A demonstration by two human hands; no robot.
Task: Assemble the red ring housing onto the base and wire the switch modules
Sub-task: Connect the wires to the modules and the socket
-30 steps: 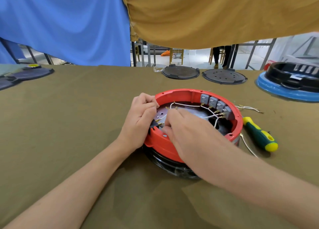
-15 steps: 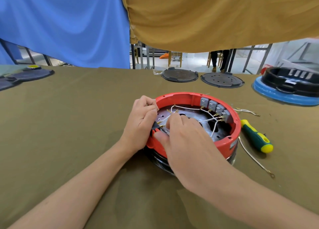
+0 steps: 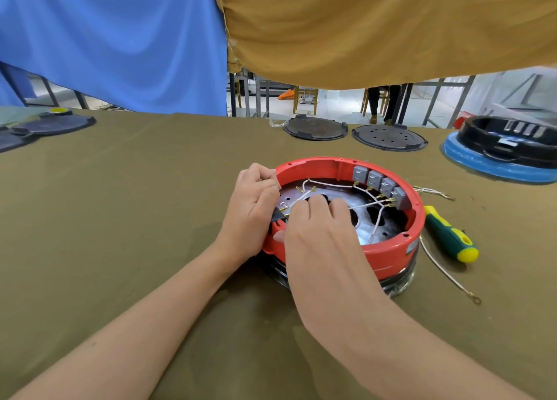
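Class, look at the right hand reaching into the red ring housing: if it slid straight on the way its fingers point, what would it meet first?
Probably the left hand gripping the red ring housing rim; the right hand points up-left toward it, though depth is unclear.

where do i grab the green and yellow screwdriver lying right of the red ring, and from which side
Take the green and yellow screwdriver by the thick middle of its handle, coming from above or its open right side. It lies flat on the olive cloth, yellow butt nearest you, tip end close beside the red ring housing, with a loose white wire on the near-left.
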